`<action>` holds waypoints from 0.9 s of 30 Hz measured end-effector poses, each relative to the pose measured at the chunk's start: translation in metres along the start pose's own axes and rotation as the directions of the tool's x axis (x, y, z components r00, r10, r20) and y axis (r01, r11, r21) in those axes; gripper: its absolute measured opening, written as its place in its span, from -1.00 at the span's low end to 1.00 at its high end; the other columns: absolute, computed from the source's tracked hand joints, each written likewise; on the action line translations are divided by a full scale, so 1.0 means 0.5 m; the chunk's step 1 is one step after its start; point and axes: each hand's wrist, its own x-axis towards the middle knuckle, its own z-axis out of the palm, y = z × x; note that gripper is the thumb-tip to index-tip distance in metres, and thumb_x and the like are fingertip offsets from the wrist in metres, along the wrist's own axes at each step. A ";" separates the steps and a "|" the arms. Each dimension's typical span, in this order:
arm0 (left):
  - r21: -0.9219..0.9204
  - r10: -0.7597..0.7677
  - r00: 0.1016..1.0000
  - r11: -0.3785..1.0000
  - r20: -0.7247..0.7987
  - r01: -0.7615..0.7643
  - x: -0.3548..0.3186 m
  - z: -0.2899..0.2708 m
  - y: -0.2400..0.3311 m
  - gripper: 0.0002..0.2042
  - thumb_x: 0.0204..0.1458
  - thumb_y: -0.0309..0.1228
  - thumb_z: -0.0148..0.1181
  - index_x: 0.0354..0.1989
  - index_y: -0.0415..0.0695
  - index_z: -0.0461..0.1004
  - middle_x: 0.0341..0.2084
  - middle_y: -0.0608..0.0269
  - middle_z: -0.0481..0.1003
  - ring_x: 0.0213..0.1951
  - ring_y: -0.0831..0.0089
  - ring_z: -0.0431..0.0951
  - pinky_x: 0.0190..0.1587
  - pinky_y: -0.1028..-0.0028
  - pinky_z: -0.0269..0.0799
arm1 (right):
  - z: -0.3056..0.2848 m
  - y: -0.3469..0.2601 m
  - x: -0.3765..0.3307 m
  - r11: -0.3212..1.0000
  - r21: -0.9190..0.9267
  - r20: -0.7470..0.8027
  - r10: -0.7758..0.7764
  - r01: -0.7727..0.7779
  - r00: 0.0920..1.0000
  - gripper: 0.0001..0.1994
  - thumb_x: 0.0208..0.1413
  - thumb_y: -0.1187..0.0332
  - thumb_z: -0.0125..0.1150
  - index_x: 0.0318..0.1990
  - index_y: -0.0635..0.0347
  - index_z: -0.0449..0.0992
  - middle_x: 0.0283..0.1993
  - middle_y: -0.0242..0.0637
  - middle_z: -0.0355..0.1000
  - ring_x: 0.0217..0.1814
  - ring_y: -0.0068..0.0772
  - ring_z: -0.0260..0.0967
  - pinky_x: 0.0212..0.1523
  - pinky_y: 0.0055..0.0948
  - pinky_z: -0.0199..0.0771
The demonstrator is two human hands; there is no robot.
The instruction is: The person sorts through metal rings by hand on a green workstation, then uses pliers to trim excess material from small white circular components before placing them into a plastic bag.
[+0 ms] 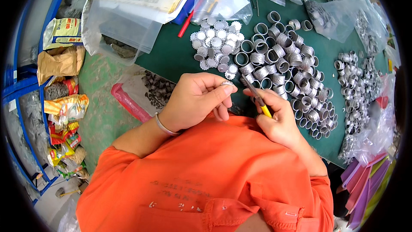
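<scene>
Near the middle of the frame the left hand (195, 101) pinches a small toothed metal cap (228, 84) between thumb and fingertips, holding it just above the edge of the green counter (171, 58). The right hand (279, 122) is closed around a slim tool with a yellow handle (257, 99), whose dark tip points up toward the cap; tip and cap look close, though I cannot tell whether they touch.

Above the hands lies a flat cluster of similar silvery caps (216, 45), and to its right a big heap of ridged metal rings (285, 73) spreads toward the right edge. Clear plastic bags (128, 13) crowd the upper left.

To my eye the work in hand is picking or prying at the one cap with the tool. The next move seems to call for a steady pinch on the cap and a careful, small push of the tip, since a slip could jab the left fingers or flick the cap away
</scene>
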 end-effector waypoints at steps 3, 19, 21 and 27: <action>-0.015 0.016 0.999 1.000 -0.029 -0.016 0.000 0.001 -0.006 -0.82 0.13 -0.49 0.00 -0.28 -0.38 0.47 -0.57 0.22 0.47 -0.61 0.55 0.50 -0.55 0.63 0.44 | 0.010 0.015 -0.002 0.994 -0.062 -0.076 -0.090 0.085 0.993 -0.48 -0.31 0.60 0.01 -0.02 0.23 0.46 -0.51 -0.24 0.26 -0.47 -0.36 0.22 -0.40 -0.50 0.26; 0.044 0.115 0.993 0.993 -0.036 -0.113 -0.007 0.007 -0.016 -0.88 0.12 -0.54 0.00 -0.35 -0.36 0.44 -0.56 0.23 0.47 -0.57 0.57 0.51 -0.51 0.60 0.48 | 0.016 -0.005 -0.002 0.946 -0.302 -0.085 -0.153 0.121 0.984 -0.43 -0.35 0.66 0.03 0.00 0.22 0.42 -0.42 -0.18 0.21 -0.34 -0.18 0.24 -0.28 -0.35 0.31; 0.045 0.120 0.992 0.992 -0.030 -0.118 -0.006 0.006 -0.018 -0.87 0.13 -0.54 0.00 -0.34 -0.36 0.44 -0.55 0.23 0.46 -0.57 0.57 0.51 -0.51 0.60 0.48 | 0.013 -0.007 -0.003 0.951 -0.293 -0.059 -0.120 0.098 0.991 -0.44 -0.33 0.65 0.04 0.01 0.22 0.41 -0.41 -0.16 0.24 -0.33 -0.16 0.27 -0.28 -0.34 0.34; 0.067 0.094 0.996 0.993 -0.001 -0.094 -0.007 0.007 -0.020 -0.84 0.15 -0.48 -0.01 -0.33 -0.33 0.44 -0.54 0.26 0.46 -0.58 0.59 0.49 -0.50 0.63 0.44 | 0.017 0.003 0.000 0.960 -0.234 -0.020 -0.160 0.151 0.987 -0.60 -0.24 0.61 0.06 -0.12 0.28 0.41 -0.38 -0.08 0.32 -0.33 -0.06 0.36 -0.29 -0.26 0.39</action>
